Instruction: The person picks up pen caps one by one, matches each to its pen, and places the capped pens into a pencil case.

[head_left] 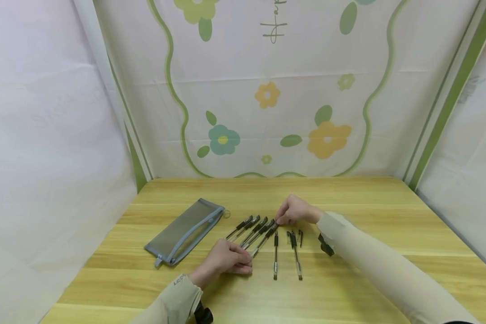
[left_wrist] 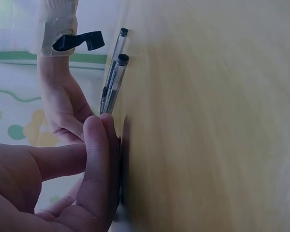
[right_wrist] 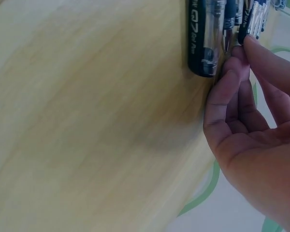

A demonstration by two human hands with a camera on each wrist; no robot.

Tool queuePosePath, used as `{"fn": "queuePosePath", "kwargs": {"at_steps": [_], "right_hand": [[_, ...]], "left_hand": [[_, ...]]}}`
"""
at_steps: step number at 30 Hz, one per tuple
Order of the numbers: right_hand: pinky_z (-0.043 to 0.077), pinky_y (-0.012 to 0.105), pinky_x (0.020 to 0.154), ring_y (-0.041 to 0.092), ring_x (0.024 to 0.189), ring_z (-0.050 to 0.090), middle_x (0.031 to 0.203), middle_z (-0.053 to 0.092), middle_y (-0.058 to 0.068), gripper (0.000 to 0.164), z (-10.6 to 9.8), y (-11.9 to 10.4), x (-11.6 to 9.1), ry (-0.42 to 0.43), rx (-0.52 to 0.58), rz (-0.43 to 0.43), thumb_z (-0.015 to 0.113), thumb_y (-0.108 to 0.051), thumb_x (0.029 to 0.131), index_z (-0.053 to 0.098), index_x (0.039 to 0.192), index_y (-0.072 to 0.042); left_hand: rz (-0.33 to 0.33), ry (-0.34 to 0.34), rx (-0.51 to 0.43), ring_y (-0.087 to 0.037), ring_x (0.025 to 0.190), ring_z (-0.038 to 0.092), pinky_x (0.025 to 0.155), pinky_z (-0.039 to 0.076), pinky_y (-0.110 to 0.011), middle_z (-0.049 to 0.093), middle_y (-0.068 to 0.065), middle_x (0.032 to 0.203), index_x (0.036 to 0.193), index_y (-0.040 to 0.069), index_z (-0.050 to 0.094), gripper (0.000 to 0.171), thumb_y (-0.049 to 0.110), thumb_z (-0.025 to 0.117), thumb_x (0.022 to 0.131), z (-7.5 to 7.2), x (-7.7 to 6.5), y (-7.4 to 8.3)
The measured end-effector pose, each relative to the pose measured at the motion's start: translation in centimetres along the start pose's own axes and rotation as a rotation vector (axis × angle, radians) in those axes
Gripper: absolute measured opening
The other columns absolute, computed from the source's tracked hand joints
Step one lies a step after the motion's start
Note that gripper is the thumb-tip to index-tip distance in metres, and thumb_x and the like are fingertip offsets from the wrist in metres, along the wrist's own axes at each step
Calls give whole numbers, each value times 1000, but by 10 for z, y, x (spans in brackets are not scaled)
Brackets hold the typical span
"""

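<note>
A slanted row of several gel pens (head_left: 253,231) with black caps and clear barrels lies on the table. At the row's right side, my right hand (head_left: 296,210) pinches the capped end of the outermost gel pen (right_wrist: 248,24) between thumb and fingertips. My left hand (head_left: 228,258) holds the lower end of that pen, thumb against fingers; in the left wrist view the fingers (left_wrist: 99,164) hide it. Two more gel pens lie to the right: an uncapped one (head_left: 276,256) and another (head_left: 297,258) beside it, with a loose black cap (head_left: 301,238) next to them.
A grey mesh zip pouch (head_left: 186,227) with a blue edge lies left of the pens, its small ring (head_left: 227,213) at the upper corner. Flowered cloth (head_left: 267,135) hangs behind the wooden table (head_left: 368,288), with pale cloth at both sides.
</note>
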State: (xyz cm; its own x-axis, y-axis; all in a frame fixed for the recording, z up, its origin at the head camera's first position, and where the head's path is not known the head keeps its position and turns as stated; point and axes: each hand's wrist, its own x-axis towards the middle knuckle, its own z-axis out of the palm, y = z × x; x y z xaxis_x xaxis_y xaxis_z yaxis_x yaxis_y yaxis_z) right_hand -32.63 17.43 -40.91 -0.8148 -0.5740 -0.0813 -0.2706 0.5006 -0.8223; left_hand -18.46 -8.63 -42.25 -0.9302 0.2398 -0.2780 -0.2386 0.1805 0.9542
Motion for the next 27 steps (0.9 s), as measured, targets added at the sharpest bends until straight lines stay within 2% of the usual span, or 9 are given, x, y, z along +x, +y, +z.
{"fn": "queuePosePath", "kwargs": {"at_steps": [8, 14, 20, 27], "right_hand": [[55, 30, 61, 18, 69, 63, 89, 73, 10, 7, -1, 2, 1, -2, -10, 5, 74, 4, 84, 77, 90, 3], [58, 34, 69, 23, 78, 68, 93, 73, 10, 8, 0, 8, 1, -3, 23, 13, 74, 2, 85, 77, 93, 3], [59, 36, 71, 24, 79, 69, 93, 73, 11, 9, -1, 11, 0, 0, 41, 15, 74, 1, 85, 76, 94, 4], [58, 37, 71, 26, 80, 69, 98, 72, 14, 12, -4, 15, -2, -28, 68, -27, 74, 2, 86, 75, 97, 6]], "left_hand": [[-4, 11, 32, -27, 70, 72, 65, 59, -32, 70, -18, 82, 92, -8, 73, 7, -5, 70, 87, -2, 2, -2], [4, 25, 34, -27, 71, 72, 65, 59, -32, 71, -17, 83, 92, -8, 73, 7, -5, 71, 86, -3, 2, -4], [11, 40, 19, -27, 72, 72, 67, 59, -32, 71, -17, 84, 92, -9, 72, 7, -6, 70, 87, -4, -1, -3], [31, 65, 5, -27, 70, 72, 66, 59, -33, 71, -19, 80, 91, -9, 72, 9, -2, 72, 86, -4, -4, -1]]}}
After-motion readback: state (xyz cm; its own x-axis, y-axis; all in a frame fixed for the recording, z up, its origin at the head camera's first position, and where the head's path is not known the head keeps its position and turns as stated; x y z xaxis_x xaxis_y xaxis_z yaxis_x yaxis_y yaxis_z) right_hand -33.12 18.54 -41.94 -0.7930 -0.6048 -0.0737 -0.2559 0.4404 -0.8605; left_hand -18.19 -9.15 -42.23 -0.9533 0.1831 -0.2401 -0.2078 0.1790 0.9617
